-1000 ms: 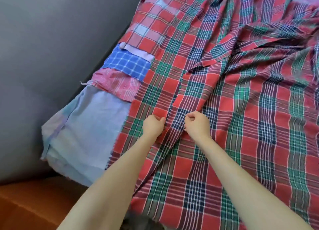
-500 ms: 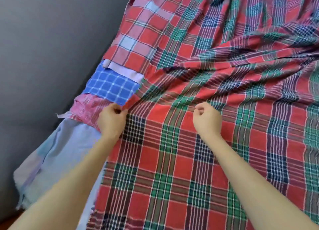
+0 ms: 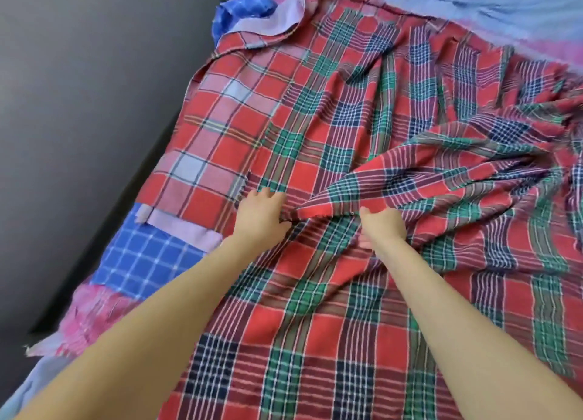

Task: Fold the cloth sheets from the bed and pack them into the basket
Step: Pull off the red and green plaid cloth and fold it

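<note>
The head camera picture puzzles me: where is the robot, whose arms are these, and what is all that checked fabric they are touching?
There is no robot here. A person wears a camera on the head, so you look down along their two bare arms. The surface is a bed covered with several cloth sheets. On top lies a big red, green and navy checked sheet. Beside it, toward the grey wall, is a red sheet with pale squares, then a blue checked cloth and a pink one. A light blue sheet lies at the far end. The left hand grips the checked sheet near its frayed edge. The right hand pinches a raised fold of the same sheet, thumb on top. No basket shows in this view.
</note>
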Tool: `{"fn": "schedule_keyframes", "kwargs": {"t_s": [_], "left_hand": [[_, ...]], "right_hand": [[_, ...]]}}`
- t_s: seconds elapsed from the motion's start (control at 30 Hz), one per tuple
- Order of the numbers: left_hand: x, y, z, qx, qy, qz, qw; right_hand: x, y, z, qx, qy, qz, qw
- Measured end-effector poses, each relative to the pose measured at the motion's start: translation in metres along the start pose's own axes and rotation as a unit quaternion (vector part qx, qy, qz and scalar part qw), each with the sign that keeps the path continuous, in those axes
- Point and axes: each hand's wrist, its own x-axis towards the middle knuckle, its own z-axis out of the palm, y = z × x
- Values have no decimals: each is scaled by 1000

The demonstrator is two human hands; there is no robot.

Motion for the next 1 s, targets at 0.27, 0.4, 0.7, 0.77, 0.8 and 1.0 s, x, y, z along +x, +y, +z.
{"fn": "schedule_keyframes", "kwargs": {"t_s": [0.27, 0.4, 0.7, 0.77, 0.8, 1.0], "left_hand": [[71, 37, 1, 29, -64, 115, 991], [89, 30, -17, -118, 37, 30, 992], [125, -31, -35, -109, 53, -209, 970], [128, -50, -32, -115, 44, -232, 965], [130, -55, -29, -114, 34, -231, 966], [151, -45, -31, 13, 151, -85, 985]], "right_hand": [[103, -8, -24, 440, -32, 289, 849], [113, -62, -60, 353, 77, 128, 924], [127, -273, 14, 86, -26, -315, 945], [120, -272, 36, 111, -149, -331, 925], [117, -267, 41, 101, -179, -340, 918], [127, -179, 13, -10, 9, -292, 956]]}}
